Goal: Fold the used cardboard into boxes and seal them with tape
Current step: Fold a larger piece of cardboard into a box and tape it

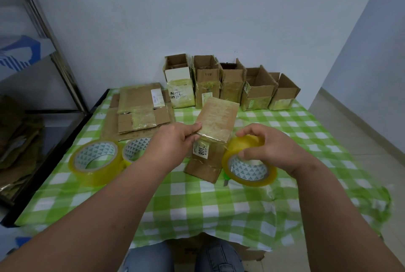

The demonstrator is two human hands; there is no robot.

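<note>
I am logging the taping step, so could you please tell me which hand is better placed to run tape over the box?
Right: the right hand already grips the tape roll; the left hand holds the box.

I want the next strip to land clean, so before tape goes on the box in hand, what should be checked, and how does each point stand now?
1. Box steadied: ok, the left hand grips its near left edge.
2. Tape roll in hand: ok, the right hand holds it, fingers curled over the top.
3. Free tape end found: cannot tell, fingers hide it.
4. Top flaps closed flat: ok, the top face looks shut.
5. Cutter within reach: cannot tell, only a green tip shows beside the roll.
6. Spare rolls clear of the work: ok, they lie left of the box.
</note>
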